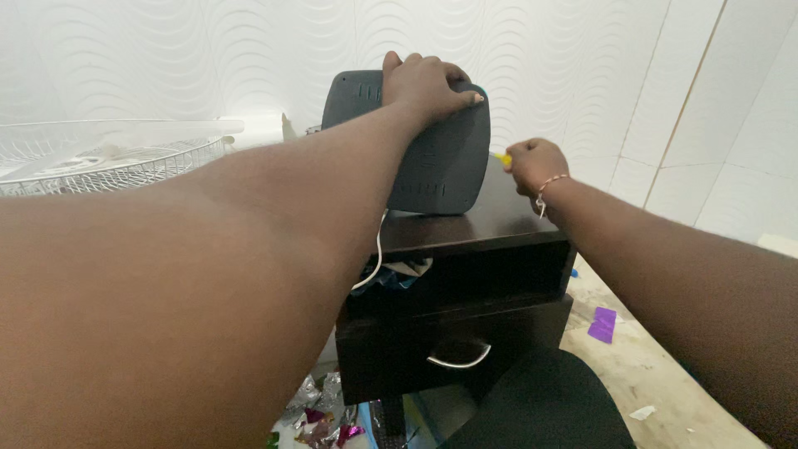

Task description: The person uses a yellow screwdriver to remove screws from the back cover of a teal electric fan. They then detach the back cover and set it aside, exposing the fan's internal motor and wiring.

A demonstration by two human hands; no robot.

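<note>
Steadying the grey box (pixel 432 158) comes first: it stands upright on the tabletop (pixel 499 220) of a dark cabinet, near the back wall, and looks top-heavy, so the left hand (pixel 426 86) does well to press down and slightly forward from the top edge. The right hand (pixel 532 164) works just beside the box's right side with a yellow tool (pixel 502 157), most of it hidden; keeping that tool square to the box and pushing gently would likely stop the box from skating on the smooth wood.

The left arm reaches straight out, long and level, its hand draped over the box's top with fingers spread and curled across the edge, thumb side toward the wall. The right arm comes in from the right at a shallow angle, wrist bent a little inward, a thin bracelet (pixel 549 185) at the wrist. That hand is closed in a fist round the tool's handle, knuckles up. A white cord (pixel 378 254) hangs from under the box into the open shelf (pixel 490 274) above the drawer (pixel 457 345).
</note>
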